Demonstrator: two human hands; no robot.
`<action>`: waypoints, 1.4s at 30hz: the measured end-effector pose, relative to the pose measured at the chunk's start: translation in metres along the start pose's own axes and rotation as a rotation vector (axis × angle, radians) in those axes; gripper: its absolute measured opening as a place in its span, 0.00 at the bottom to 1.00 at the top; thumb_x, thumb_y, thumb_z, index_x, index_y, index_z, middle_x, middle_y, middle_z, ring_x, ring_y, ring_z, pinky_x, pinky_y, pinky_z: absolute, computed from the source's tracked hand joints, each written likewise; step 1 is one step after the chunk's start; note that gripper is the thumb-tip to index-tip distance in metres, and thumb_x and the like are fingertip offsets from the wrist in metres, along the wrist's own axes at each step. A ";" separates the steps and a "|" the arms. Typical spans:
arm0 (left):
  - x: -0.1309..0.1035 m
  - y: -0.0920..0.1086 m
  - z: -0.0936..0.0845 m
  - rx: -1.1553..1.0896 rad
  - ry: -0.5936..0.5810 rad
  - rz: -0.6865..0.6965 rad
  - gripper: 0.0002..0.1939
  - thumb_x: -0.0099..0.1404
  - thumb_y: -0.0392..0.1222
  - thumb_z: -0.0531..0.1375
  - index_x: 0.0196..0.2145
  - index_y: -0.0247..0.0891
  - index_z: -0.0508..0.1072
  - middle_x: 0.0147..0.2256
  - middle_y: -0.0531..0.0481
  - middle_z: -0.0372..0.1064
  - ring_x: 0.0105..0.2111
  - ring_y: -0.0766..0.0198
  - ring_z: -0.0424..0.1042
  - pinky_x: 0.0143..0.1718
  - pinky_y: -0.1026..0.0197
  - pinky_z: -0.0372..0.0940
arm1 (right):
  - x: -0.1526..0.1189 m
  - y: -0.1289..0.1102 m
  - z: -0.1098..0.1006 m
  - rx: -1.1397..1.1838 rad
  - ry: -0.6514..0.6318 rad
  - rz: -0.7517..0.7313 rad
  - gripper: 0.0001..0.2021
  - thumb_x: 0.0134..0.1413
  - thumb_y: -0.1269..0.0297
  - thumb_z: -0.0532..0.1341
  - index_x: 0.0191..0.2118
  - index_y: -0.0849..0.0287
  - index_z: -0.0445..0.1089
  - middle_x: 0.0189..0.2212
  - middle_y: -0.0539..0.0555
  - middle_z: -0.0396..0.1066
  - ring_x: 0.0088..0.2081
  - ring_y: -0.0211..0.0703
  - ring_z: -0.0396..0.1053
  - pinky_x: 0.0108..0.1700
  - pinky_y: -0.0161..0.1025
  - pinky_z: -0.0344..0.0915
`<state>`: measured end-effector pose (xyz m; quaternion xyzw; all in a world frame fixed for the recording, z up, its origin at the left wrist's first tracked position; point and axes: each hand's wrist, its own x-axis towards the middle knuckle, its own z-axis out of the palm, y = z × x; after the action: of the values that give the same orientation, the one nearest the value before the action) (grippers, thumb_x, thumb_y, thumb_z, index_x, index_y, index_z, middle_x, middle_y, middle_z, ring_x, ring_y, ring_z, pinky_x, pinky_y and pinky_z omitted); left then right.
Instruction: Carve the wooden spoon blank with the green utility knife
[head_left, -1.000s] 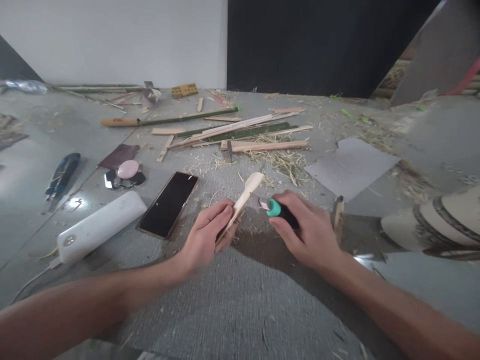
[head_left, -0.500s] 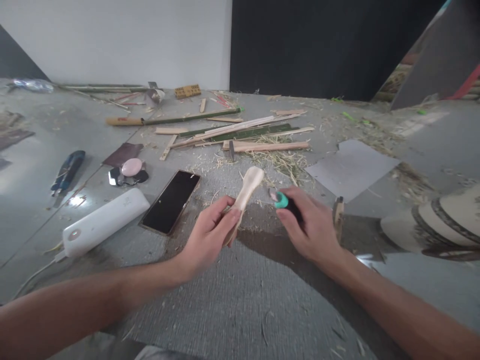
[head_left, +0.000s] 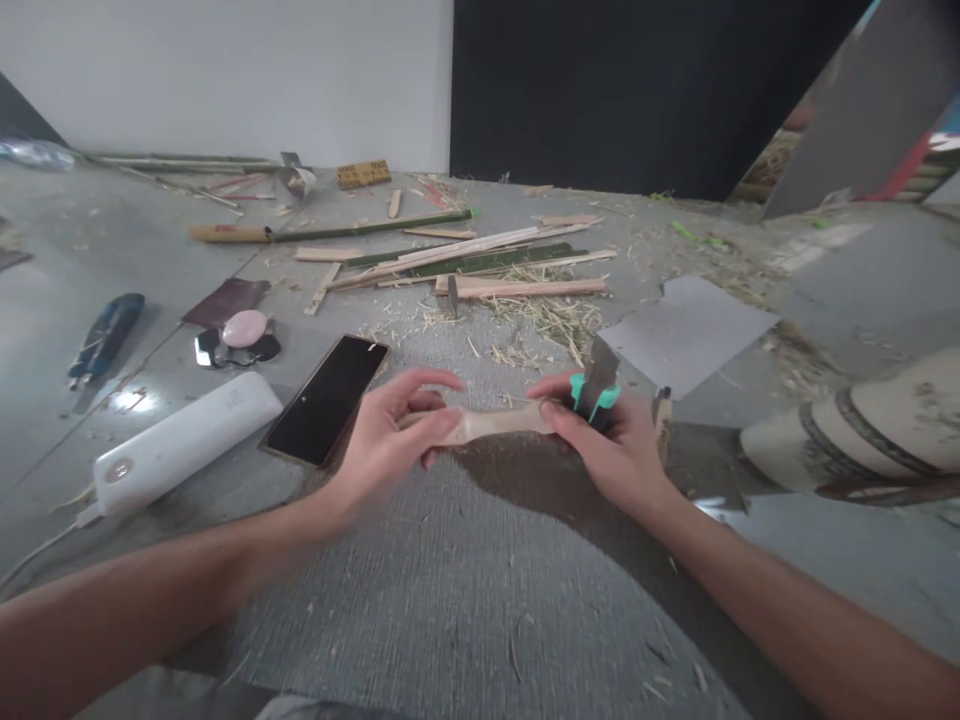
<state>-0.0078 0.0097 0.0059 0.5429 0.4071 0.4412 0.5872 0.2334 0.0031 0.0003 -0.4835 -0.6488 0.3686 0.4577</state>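
A pale carved wooden piece [head_left: 502,423], narrowed along its middle, lies level between my hands. My left hand [head_left: 405,425] is closed on its left end, thumb on top and index finger stretched above it. Its right end is pinched by the thumb and fingers of my right hand [head_left: 611,440]. The same hand also holds a knife [head_left: 598,380] with a teal collar and a dark handle, its grey blade pointing up and away from me. Most of the handle is hidden in the palm.
Left of my hands lie a phone [head_left: 328,400], a white power bank [head_left: 187,440] with a cable, a pink oval case [head_left: 244,328] and blue-handled pliers [head_left: 109,338]. Wood and bamboo strips [head_left: 480,250] with shavings spread ahead. Paper [head_left: 694,330] and a patterned cylinder [head_left: 862,430] sit right.
The wooden piece has turned from pointing away to lying crosswise. My right hand has come to its far end, and the knife blade has swung upward.
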 end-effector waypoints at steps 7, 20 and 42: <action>-0.001 -0.002 0.003 -0.117 -0.161 0.118 0.26 0.57 0.36 0.74 0.51 0.42 0.71 0.33 0.52 0.76 0.32 0.64 0.77 0.31 0.67 0.70 | -0.004 -0.003 0.007 0.184 0.025 0.023 0.05 0.63 0.60 0.65 0.42 0.53 0.76 0.24 0.45 0.70 0.21 0.32 0.66 0.24 0.33 0.64; 0.002 -0.002 0.008 -0.085 -0.079 0.037 0.09 0.60 0.35 0.71 0.38 0.37 0.76 0.28 0.53 0.76 0.25 0.69 0.73 0.25 0.70 0.67 | -0.009 -0.008 0.010 -0.030 -0.087 -0.160 0.14 0.54 0.63 0.71 0.47 0.50 0.76 0.31 0.48 0.74 0.30 0.38 0.69 0.31 0.36 0.66; 0.001 0.002 0.009 -0.061 -0.093 0.027 0.12 0.58 0.35 0.72 0.39 0.36 0.77 0.29 0.53 0.76 0.24 0.69 0.76 0.25 0.71 0.70 | -0.008 -0.008 0.013 -0.058 -0.027 -0.164 0.10 0.53 0.64 0.71 0.40 0.52 0.72 0.30 0.47 0.71 0.29 0.38 0.67 0.29 0.36 0.64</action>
<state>0.0012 0.0084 0.0081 0.5501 0.3584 0.4356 0.6158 0.2195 -0.0073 0.0019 -0.4367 -0.7025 0.3175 0.4636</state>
